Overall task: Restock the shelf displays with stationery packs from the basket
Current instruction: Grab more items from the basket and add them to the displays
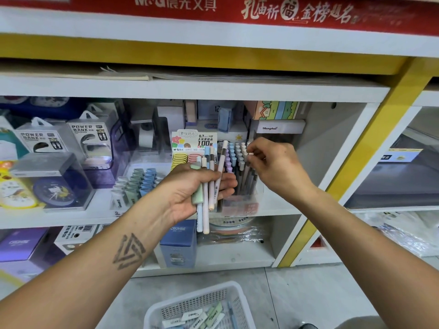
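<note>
Head view: pens are gripped in the left hand; one is pinched by the right hand at the pen stand. Next, it should be slotted gently.

White shelf carries power bank boxes, a boxed clock, eraser rows and a clear pen display. Floor carries a white basket.

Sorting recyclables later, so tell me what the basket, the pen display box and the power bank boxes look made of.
Basket: white moulded plastic by the look, matt, with a perforated grid wall.
Pen display box: clear hard plastic, probably; the pens show through it and its edges catch light.
Power bank boxes: thin clear glossy plastic with hang tabs, seemingly with printed card inserts inside.
</note>
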Demonstrator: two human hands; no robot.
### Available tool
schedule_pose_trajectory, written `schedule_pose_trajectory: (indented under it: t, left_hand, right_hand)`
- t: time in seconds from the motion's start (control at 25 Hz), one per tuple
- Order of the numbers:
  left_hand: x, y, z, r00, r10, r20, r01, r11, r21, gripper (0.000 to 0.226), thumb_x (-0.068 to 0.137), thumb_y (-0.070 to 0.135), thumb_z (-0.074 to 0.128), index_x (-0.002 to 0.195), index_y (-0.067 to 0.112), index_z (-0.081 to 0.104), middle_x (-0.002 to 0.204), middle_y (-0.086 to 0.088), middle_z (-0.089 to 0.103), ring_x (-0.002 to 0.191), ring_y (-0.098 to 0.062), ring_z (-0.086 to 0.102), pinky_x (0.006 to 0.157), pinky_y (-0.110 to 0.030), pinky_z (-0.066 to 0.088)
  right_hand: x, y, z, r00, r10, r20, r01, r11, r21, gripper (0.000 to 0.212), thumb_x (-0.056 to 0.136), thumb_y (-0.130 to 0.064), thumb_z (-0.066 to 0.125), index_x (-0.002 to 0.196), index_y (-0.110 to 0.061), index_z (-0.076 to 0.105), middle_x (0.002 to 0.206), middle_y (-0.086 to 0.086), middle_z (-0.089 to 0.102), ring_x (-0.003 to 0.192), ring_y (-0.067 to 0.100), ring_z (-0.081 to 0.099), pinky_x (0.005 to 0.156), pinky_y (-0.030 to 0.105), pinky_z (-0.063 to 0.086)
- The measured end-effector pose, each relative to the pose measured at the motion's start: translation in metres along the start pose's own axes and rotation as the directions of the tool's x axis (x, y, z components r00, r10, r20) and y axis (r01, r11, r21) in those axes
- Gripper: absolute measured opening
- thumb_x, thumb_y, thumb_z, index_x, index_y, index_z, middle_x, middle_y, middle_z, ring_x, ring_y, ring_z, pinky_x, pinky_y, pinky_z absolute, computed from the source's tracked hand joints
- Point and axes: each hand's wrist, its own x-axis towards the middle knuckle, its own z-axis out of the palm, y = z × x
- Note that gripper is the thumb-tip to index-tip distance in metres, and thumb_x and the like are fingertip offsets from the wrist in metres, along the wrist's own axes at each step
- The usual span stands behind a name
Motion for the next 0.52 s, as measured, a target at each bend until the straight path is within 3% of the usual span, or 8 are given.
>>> schedule_pose_trajectory:
  t: [0.32,0.52]
  left_hand:
    - [-0.0007,0.0008,-0.0007,1.0,-0.016,0.014,0.016,1.0,-0.005,0.022,0.088,-0.01,0.057,0.109,-0.014,0.061,0.103,-0.032,0.07,0.094,-0.037,0.073,0.068,-0.041,0.062]
    - [-0.0012,-0.0003,-0.0007,1.0,-0.007,0.024,0.007,1.0,0.008,0.027,0.084,-0.009,0.061,0.11,-0.013,0.063,0.104,-0.032,0.07,0.095,-0.037,0.073,0.07,-0.042,0.062]
  right_hand:
    - [0.0013,0.0018,0.0007,0.999,-0.045,-0.015,0.045,0.999,-0.017,0.005,0.093,-0.014,0.065,0.098,-0.015,0.065,0.08,0.004,0.069,0.074,0.023,0.064,0.067,0.044,0.055]
    - [0.0039,0.0008,0.0004,0.998,-0.029,0.057,0.027,0.999,0.039,0.005,0.092,-0.014,0.067,0.091,-0.019,0.066,0.076,-0.004,0.068,0.073,0.018,0.065,0.068,0.043,0.055]
